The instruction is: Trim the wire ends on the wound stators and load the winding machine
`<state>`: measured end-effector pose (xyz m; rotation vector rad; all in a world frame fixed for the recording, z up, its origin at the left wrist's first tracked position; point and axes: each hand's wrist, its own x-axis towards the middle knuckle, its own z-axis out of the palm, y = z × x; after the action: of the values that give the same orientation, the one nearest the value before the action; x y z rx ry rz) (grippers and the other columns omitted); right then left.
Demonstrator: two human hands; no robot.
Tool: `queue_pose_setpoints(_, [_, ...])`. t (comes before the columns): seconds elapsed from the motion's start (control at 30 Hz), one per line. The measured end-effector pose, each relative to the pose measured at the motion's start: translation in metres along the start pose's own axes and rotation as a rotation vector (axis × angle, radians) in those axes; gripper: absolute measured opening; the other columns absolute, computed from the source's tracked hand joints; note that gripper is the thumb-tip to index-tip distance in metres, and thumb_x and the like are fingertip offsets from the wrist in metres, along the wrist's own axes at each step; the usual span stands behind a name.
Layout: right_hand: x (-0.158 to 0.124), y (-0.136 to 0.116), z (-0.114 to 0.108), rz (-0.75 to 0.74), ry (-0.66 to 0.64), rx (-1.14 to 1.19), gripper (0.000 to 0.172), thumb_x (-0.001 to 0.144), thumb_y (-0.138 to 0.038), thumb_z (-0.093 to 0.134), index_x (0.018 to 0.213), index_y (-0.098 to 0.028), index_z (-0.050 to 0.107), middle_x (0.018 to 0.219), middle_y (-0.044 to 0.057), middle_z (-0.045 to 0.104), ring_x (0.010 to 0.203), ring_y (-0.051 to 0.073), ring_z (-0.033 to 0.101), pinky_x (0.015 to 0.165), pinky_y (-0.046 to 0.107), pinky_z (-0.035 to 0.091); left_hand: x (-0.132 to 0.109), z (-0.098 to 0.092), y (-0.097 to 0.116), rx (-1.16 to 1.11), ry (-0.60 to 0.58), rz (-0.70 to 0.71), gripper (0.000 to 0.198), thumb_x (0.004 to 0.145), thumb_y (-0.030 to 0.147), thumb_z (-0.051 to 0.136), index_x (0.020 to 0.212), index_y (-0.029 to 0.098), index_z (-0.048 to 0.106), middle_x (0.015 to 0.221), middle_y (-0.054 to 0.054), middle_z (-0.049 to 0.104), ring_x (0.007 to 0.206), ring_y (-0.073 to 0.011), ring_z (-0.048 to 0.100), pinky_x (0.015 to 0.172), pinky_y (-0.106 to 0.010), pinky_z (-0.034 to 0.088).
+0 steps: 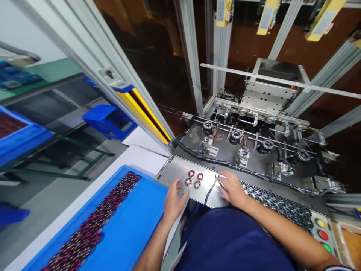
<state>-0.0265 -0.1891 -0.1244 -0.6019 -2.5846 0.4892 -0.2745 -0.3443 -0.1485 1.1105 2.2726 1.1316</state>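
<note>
My left hand (pixel 175 202) hovers at the front edge of the metal plate (pixel 176 168), fingers apart and holding nothing. Right beside it on the plate lie several small round motor stators, red and silver, such as one stator (pixel 188 182) close to my fingertips. My right hand (pixel 234 189) is at the plate's right part, its thumb and forefinger closed around one handle of a small pair of cutting pliers (pixel 209 194). The pliers' jaws point away from me and their handles are spread. Part of the handle is hidden under my fingers.
At left a blue tray (pixel 138 214) holds rows of red-and-copper stators (pixel 96 218). Dark stators (pixel 278 203) fill the strip right of my hand, before the push buttons (pixel 324 235). Behind stands a machine with round fixtures (pixel 235 136); a yellow-edged frame post (pixel 143 113) rises left.
</note>
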Motion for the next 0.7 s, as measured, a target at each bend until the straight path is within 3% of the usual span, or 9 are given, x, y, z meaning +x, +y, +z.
queue_pose_setpoints(0.13, [-0.077, 0.02, -0.055, 0.215, 0.164, -0.12, 0.028, 0.098, -0.019, 0.054, 0.126, -0.016, 0.058, 0.116, 0.018, 0.065, 0.108, 0.031, 0.064, 0.092, 0.051, 0.056, -0.017, -0.002, 0.017, -0.02, 0.048, 0.06, 0.056, 0.084, 0.04, 0.065, 0.131, 0.016, 0.05, 0.123, -0.017, 0.065, 0.101, -0.0295, 0.069, 0.088, -0.048, 0.057])
queue_pose_setpoints(0.2, [-0.105, 0.019, -0.065, 0.266, 0.183, -0.164, 0.026, 0.099, -0.02, 0.054, 0.124, -0.017, 0.059, 0.113, 0.016, 0.066, 0.104, 0.029, 0.065, 0.089, 0.049, 0.057, -0.019, 0.003, 0.034, -0.049, 0.057, 0.123, 0.055, 0.085, 0.041, 0.066, 0.132, 0.017, 0.05, 0.124, -0.017, 0.066, 0.101, -0.0278, 0.07, 0.087, -0.045, 0.058])
queue_pose_setpoints(0.27, [-0.119, 0.015, -0.061, 0.279, 0.156, -0.188, 0.023, 0.098, -0.02, 0.056, 0.121, -0.018, 0.061, 0.113, 0.015, 0.066, 0.103, 0.028, 0.064, 0.089, 0.047, 0.056, -0.017, 0.011, 0.055, -0.085, 0.048, 0.222, 0.051, 0.087, 0.037, 0.068, 0.131, 0.018, 0.051, 0.12, -0.015, 0.069, 0.098, -0.025, 0.071, 0.085, -0.041, 0.058])
queue_pose_setpoints(0.4, [-0.117, 0.008, -0.032, 0.262, 0.063, -0.206, 0.016, 0.097, -0.017, 0.057, 0.11, -0.017, 0.066, 0.116, 0.016, 0.064, 0.107, 0.029, 0.059, 0.089, 0.047, 0.053, -0.009, 0.027, 0.092, -0.116, -0.029, 0.388, 0.039, 0.09, 0.029, 0.066, 0.126, 0.018, 0.055, 0.112, -0.012, 0.072, 0.093, -0.0211, 0.072, 0.083, -0.037, 0.059])
queue_pose_setpoints(0.53, [-0.105, 0.01, -0.015, 0.23, -0.057, -0.216, 0.006, 0.091, -0.021, 0.069, 0.095, -0.016, 0.067, 0.107, 0.015, 0.063, 0.101, 0.029, 0.057, 0.083, 0.044, 0.049, -0.007, 0.031, 0.108, -0.105, -0.1, 0.432, 0.034, 0.09, 0.027, 0.067, 0.122, 0.02, 0.058, 0.111, -0.01, 0.073, 0.092, -0.0199, 0.072, 0.083, -0.035, 0.058])
queue_pose_setpoints(0.7, [-0.095, 0.011, -0.024, 0.158, -0.213, -0.23, 0.031, 0.082, -0.033, 0.081, 0.102, -0.016, 0.065, 0.106, 0.013, 0.063, 0.096, 0.028, 0.055, 0.082, 0.042, 0.045, -0.015, 0.024, 0.109, -0.121, -0.138, 0.42, 0.033, 0.091, 0.028, 0.065, 0.121, 0.019, 0.059, 0.112, -0.011, 0.073, 0.09, -0.019, 0.072, 0.081, -0.033, 0.058])
